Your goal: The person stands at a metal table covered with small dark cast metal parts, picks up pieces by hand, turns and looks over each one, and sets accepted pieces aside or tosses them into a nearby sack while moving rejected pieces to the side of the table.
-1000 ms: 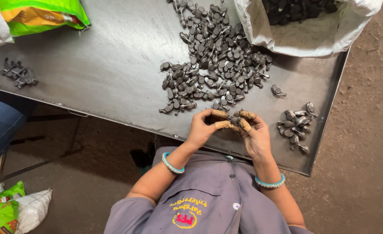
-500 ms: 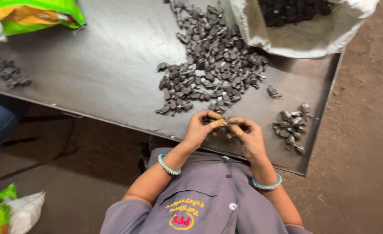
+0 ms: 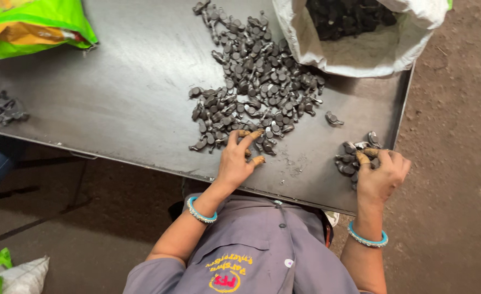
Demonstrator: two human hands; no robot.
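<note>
On dark metal table [image 3: 115, 98], large pile of small dark-grey metal parts [image 3: 257, 87] serves as ref. landmark. Left hand [image 3: 238, 160] rests at pile's near edge, fingers partly spread, index tip touching outermost pieces; no part clamped, hand open. Right hand [image 3: 379, 174] sits well to right of pile, over small separate heap of same parts [image 3: 355, 155], fingers curled down onto heap; whether a piece is pinched underneath: cannot tell. Fingertips on both hands carry tan finger guards. One stray part [image 3: 334, 118] lies between pile and small heap. White sack [image 3: 360, 49], open, w/ more dark parts inside, stands just beyond pile's far-right side. Green bag [image 3: 39, 24] lies far left of pile; another small cluster of parts [image 3: 4, 106] near table's left edge.

Handling est.: parts rigid, dense for size, likely slippery or gritty, not fragile. Best pinched individually across round head w/ thumb and index.
</note>
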